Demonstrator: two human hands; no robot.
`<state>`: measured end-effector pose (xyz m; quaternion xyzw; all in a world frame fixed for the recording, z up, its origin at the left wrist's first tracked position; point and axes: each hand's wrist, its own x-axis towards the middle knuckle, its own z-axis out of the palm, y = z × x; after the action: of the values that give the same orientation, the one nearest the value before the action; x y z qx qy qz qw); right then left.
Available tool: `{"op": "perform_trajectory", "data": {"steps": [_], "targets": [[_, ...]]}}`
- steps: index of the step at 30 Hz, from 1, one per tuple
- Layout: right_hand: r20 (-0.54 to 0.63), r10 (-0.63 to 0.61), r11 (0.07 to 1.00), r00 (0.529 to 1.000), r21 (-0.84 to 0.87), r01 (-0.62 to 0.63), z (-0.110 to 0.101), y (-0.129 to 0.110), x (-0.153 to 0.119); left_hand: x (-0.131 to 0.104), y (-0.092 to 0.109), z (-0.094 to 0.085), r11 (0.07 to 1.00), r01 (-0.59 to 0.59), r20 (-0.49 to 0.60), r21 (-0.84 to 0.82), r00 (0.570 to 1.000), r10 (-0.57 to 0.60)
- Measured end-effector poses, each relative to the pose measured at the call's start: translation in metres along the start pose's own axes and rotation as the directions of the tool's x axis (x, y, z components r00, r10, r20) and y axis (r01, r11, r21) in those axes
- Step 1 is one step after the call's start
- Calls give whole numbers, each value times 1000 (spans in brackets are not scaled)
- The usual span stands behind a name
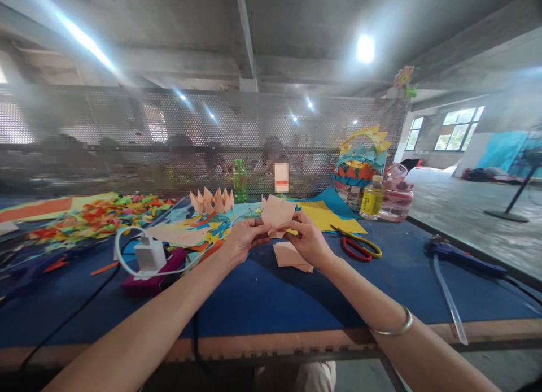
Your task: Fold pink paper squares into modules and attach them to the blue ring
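Two hands of yours come close together over the blue table (254, 310), with the folded pink paper (277, 210) between them. Your left hand (248, 238) pinches its lower edge on the left side, thumb and fingers pressed on it. Your right hand (308, 238) pinches the lower edge on the right side, so your fingertips are near each other. Most of the paper sticks up above your fingers. Just below your hands, a small pile of pink pieces (292, 257) lies flat on the table, nearer to your right hand. Past your left hand sits a spiky pink paper ring (212, 202), with a green bottle (240, 183) just behind it. A purple box (134, 284) with a white plug (151, 257) on top is to the left of your left hand. Lots of bright paper bits (105, 216) lie farther off on that side. To the right of your right hand are scissors (363, 251) with red and yellow handles, near a yellow sheet (332, 214). Well apart, on the far right, lies a blue glue gun (470, 259). Your right arm wears a silver bangle (397, 327).
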<state>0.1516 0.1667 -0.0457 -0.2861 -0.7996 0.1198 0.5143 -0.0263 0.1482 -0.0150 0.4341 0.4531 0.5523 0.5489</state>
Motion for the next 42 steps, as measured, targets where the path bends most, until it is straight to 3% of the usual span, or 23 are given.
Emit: {"op": "perform_trajectory", "data": {"steps": [13,26,42], "targets": [[70,41,998,997,34,-43,-1,-2,1,-4,3,2,1000,21,-2,0,1000,-21],[-16,280,954,960,118,-276,3,-1,0,-6,-2,4,1000,28,55,-5,998,-28],[-33,333,923,942,215,-319,5,-1,1,-8,-5,6,1000,-1,79,9,997,0]]}}
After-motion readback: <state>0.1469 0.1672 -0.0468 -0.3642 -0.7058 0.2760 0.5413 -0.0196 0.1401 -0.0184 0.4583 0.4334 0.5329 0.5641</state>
